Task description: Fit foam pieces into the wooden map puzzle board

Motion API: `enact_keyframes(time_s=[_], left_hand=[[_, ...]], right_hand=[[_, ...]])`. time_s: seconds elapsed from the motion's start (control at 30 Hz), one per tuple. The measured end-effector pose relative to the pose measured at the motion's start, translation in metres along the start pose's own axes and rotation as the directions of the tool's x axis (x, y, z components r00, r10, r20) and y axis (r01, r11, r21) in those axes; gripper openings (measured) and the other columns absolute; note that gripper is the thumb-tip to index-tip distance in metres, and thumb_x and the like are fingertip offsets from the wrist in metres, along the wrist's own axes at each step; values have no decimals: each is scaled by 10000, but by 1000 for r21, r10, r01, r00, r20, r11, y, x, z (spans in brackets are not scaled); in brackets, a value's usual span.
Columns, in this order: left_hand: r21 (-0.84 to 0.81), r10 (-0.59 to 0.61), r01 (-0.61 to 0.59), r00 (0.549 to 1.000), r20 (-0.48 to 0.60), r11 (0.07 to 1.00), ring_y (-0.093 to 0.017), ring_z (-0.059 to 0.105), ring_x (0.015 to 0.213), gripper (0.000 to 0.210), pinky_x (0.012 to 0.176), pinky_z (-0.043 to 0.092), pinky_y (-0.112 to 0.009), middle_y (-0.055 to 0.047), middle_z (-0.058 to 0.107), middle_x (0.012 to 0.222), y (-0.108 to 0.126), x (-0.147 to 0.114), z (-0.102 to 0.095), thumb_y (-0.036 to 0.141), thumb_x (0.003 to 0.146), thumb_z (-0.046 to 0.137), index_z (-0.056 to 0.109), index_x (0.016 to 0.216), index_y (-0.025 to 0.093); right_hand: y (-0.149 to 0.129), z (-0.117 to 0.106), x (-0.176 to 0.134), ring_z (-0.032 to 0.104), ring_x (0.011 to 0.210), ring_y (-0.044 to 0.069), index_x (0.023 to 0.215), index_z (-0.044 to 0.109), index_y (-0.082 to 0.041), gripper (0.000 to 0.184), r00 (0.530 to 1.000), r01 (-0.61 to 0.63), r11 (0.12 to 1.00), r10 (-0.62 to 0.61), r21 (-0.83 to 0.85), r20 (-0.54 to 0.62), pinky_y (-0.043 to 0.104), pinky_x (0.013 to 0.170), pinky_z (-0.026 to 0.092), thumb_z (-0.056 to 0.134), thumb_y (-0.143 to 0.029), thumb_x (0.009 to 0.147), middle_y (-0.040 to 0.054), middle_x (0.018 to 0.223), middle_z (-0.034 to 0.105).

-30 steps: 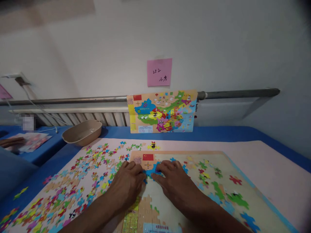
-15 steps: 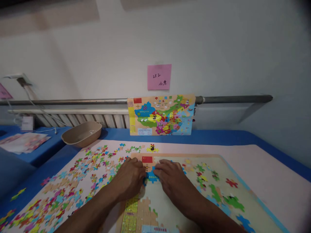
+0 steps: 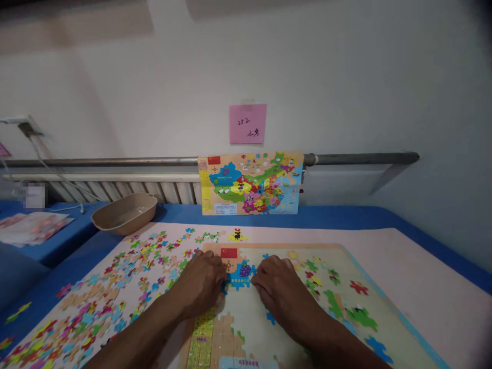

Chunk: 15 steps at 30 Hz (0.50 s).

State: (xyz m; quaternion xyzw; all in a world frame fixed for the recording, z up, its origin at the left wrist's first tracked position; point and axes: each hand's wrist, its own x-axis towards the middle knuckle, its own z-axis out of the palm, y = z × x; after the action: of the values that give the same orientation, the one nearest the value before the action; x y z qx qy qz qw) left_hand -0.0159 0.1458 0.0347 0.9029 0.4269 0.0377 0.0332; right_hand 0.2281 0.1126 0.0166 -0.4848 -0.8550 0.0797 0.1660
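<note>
A jigsaw board (image 3: 253,307) lies before me, partly filled along its left and top edges. A joined blue puzzle section with purple grapes (image 3: 245,270) sits between my hands, below a red flag section (image 3: 229,253). My left hand (image 3: 202,282) is closed, its bent fingers against the section's left side. My right hand (image 3: 279,287) is closed too, thumb and fingers together at the section's right edge. The fingertips of both hands are mostly hidden, so any piece in them does not show. A loose blue puzzle piece (image 3: 271,318) lies beside my right wrist.
Many loose puzzle pieces (image 3: 92,307) spread across the pink sheet (image 3: 407,266) on the left. More pieces, such as a green one (image 3: 363,316), lie on the board's right. A map picture (image 3: 249,184) and a beige basin (image 3: 126,214) stand at the back.
My right hand has moved slightly right, off the blue section, and the purple grapes now show. My left hand stays at the section's left side. The view has shifted slightly.
</note>
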Motion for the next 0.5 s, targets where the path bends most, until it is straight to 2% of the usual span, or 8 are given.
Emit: enact_keyframes(time_s=[0.2,0.37,0.5], left_hand=[[42,20,-19,1000,-24,999,-283,599,965,66,807,384,-434,-46,698,931,4,-4,5,162,872,636,647,827,209],[-60,-20,19,1000,-15,998,-224,633,882,226,812,425,-369,-23,704,825,-2,6,6,77,873,535,646,729,211],[-82,-85,81,996,-40,993,-227,652,889,241,808,438,-360,-30,728,845,-2,6,-6,66,860,519,678,754,213]], right_hand=[[-1,4,2,504,1008,262,868,673,-189,199,1000,9,1000,-8,-23,9,436,892,309,630,-113,1046,50,1022,642],[-2,3,4,512,987,259,868,682,-199,210,1000,-27,1000,27,6,-10,430,889,310,624,-109,1049,44,986,636],[2,-1,2,523,987,263,904,693,-202,184,997,-52,999,53,14,-52,423,885,318,625,-104,1044,47,970,643]])
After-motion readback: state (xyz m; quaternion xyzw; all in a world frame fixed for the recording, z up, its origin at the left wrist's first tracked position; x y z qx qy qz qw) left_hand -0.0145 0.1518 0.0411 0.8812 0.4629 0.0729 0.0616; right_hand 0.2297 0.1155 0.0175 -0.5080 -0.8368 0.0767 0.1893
